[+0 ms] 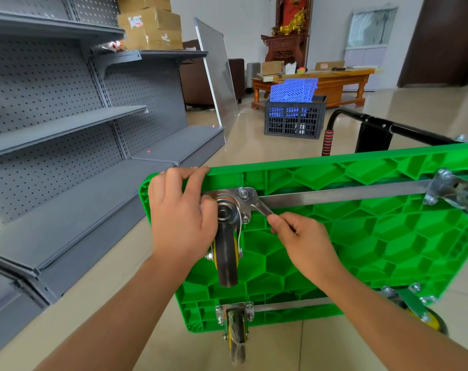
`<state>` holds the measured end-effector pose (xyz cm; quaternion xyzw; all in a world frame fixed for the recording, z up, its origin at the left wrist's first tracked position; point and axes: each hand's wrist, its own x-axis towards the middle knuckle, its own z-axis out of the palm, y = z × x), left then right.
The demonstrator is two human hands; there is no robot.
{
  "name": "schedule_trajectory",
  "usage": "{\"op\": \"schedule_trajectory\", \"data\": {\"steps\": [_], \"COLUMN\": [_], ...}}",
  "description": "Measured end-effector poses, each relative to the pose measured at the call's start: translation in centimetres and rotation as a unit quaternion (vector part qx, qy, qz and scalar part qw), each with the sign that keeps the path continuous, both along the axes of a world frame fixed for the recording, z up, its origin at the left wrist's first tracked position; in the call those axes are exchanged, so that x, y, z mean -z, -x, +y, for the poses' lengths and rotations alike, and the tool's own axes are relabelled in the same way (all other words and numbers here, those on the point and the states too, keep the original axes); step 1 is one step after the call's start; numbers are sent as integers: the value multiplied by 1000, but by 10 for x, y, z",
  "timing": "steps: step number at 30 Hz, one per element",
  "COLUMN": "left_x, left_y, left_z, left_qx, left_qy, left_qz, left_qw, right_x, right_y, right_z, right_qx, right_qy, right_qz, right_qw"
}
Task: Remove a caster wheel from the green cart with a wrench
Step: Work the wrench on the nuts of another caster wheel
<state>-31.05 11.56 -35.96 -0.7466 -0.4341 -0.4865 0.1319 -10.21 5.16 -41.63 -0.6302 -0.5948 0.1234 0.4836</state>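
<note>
The green cart (361,236) stands tipped on its side, its ribbed underside facing me. A caster wheel (227,253) with a dark tread hangs from a silver mounting plate near the cart's upper left corner. My left hand (180,212) grips the cart's top edge, fingers curled over it and thumb against the caster's swivel housing. A silver wrench (257,204) sits with its head on the plate's upper right bolt (244,194). My right hand (299,241) holds the wrench handle, which is mostly hidden in the fist.
Grey shelving (75,145) runs along the left. A second caster (237,330) sits at the cart's lower corner, two more at the right edge. The black cart handle (374,124) lies behind. A dark crate (294,119) with blue panels and a wooden table (329,79) stand farther back.
</note>
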Motion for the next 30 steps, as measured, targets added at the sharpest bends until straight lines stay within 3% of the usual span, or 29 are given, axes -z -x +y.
{"op": "schedule_trajectory", "data": {"steps": [6, 18, 26, 30], "left_x": [-4, -5, -3, -3], "left_y": [6, 6, 7, 7], "left_z": [-4, -6, -5, -4], "left_qx": [0, -3, 2, 3], "left_qy": [18, 36, 27, 29], "left_qz": [23, 30, 29, 29], "left_qw": [1000, 999, 999, 999], "right_x": [-29, -64, -65, -74], "right_y": [-10, -33, -46, -47], "right_z": [-13, -10, 1, 4], "right_qx": [-36, 18, -17, -2], "right_qy": [39, 34, 5, 19], "right_qz": [-103, -267, -264, -309], "right_qw": [993, 963, 964, 951]}}
